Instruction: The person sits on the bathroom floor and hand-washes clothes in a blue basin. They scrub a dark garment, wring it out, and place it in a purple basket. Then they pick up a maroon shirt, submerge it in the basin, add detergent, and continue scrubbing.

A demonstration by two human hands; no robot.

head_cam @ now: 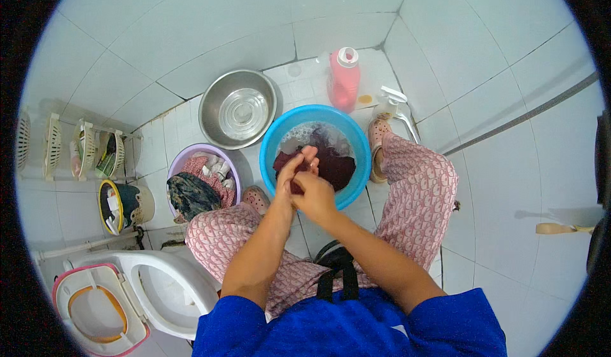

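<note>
A blue plastic basin (268, 139) stands on the floor between my feet, with sudsy water (305, 135) and dark maroon cloth (336, 166) inside. My left hand (292, 173) and my right hand (316, 193) meet above the basin's near side. A fold of maroon cloth shows between them, pinched by the curled right hand against the left palm. The left fingers extend toward the far rim, and their grip on the fold is partly hidden by my right hand.
Left of the basin are a steel bowl (206, 113) and a purple tub (184, 151) of laundry. Behind it stands a pink liquid bottle (344, 82); a white brush (405, 113) leans at right. A bin (136, 206), squat toilet (179, 266) and potty seat (90, 273) stand left.
</note>
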